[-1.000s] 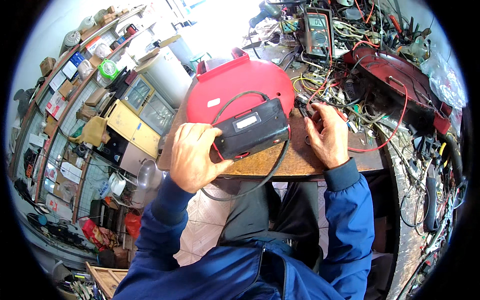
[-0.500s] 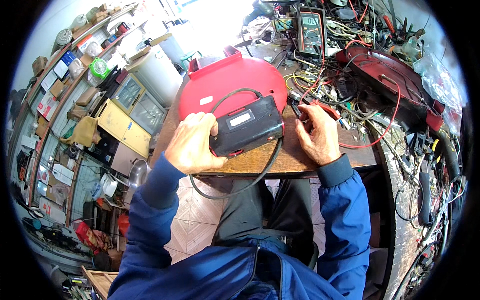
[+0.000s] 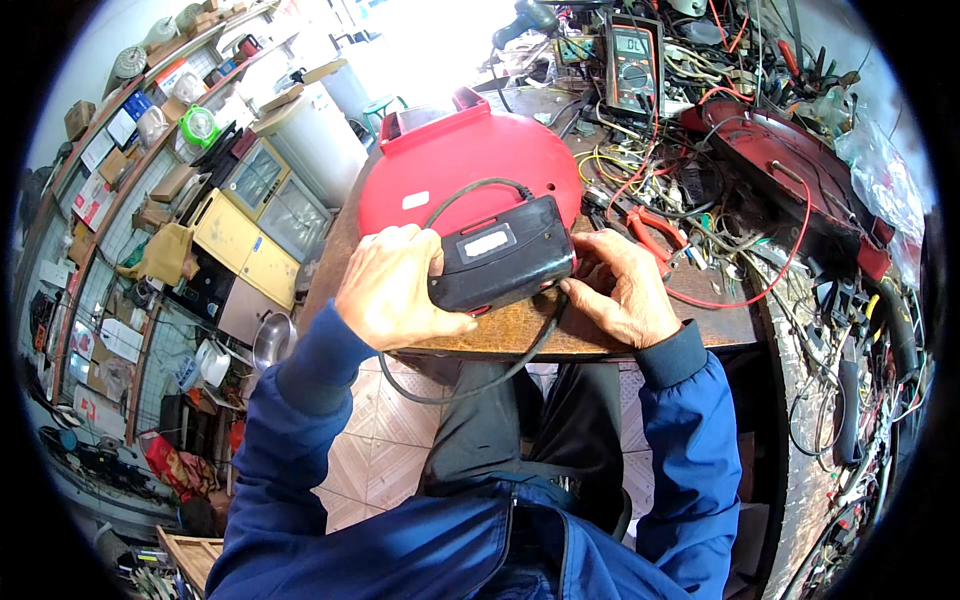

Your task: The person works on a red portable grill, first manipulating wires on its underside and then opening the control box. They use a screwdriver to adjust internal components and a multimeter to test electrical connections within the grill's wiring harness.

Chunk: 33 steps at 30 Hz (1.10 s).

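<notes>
My left hand (image 3: 395,285) grips the left end of a black plastic housing (image 3: 510,265) with a pale label on top. My right hand (image 3: 622,290) is at its right end, fingers curled, thumb pressed to the lower corner; some fingertips are hidden. A black cord (image 3: 510,370) loops below the housing, over the wooden bench edge (image 3: 480,341). The housing leans by a large red oval plastic body (image 3: 470,160) with a raised bracket. Red-handled pliers (image 3: 660,243) lie just beyond my right hand.
Tangled wires (image 3: 615,170), a multimeter (image 3: 633,70) and a dark red shell (image 3: 760,160) crowd the bench's back and right. More cables line a worn ledge (image 3: 790,420) at right. Crowded shelves (image 3: 100,170), yellow cabinets (image 3: 225,230) and a metal pot (image 3: 275,340) stand left.
My right hand has moved left from beside the pliers onto the housing's right end, uncovering the pliers. My left hand stays on the housing; the view has shifted slightly.
</notes>
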### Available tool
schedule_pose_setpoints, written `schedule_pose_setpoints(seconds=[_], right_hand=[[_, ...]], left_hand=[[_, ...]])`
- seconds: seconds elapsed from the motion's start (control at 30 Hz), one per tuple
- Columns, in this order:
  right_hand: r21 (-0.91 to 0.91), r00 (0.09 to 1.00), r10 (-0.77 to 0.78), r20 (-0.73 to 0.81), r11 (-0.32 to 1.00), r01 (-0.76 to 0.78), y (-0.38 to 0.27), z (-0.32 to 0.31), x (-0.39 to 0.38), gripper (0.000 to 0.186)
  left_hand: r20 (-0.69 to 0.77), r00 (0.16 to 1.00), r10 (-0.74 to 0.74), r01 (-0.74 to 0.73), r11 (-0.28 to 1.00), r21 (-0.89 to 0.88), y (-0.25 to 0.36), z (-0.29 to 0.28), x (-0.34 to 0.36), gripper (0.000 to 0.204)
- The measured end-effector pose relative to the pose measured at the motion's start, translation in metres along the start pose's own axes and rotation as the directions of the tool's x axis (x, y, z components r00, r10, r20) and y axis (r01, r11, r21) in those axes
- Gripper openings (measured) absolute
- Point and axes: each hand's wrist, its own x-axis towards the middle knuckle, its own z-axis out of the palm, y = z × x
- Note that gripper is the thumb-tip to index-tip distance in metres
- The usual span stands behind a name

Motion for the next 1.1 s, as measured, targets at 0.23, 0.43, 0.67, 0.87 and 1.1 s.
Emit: schedule_pose_setpoints(seconds=[0.23, 0.43, 0.67, 0.87, 1.1], right_hand=[[0.04, 0.994, -0.098, -0.055, 0.994, 0.1, -0.006, -0.003, 0.005, 0.071], [0.039, 0.992, -0.122, -0.032, 0.992, 0.123, -0.006, 0.0, 0.006, 0.071], [-0.139, 0.979, -0.198, -0.039, 0.972, 0.191, -0.01, -0.001, 0.013, 0.07], [-0.415, 0.881, -0.376, 0.287, 0.78, 0.468, -0.065, 0.01, 0.053, 0.056], [-0.42, 0.857, -0.278, 0.434, 0.779, 0.466, -0.084, 0.049, 0.075, 0.047]], left_hand=[[-0.063, 0.998, -0.021, 0.02, 1.0, -0.023, 0.003, 0.003, 0.001, 0.055], [-0.109, 0.988, 0.109, -0.11, 0.994, -0.001, 0.0, 0.007, 0.007, 0.05], [-0.102, 0.992, 0.074, -0.075, 0.997, -0.012, 0.007, 0.006, 0.012, 0.048], [-0.029, 1.0, 0.011, -0.013, 0.997, -0.079, 0.004, 0.002, 0.009, 0.047], [-0.045, 0.999, -0.016, 0.012, 0.997, -0.08, 0.004, 0.006, 0.006, 0.051]])
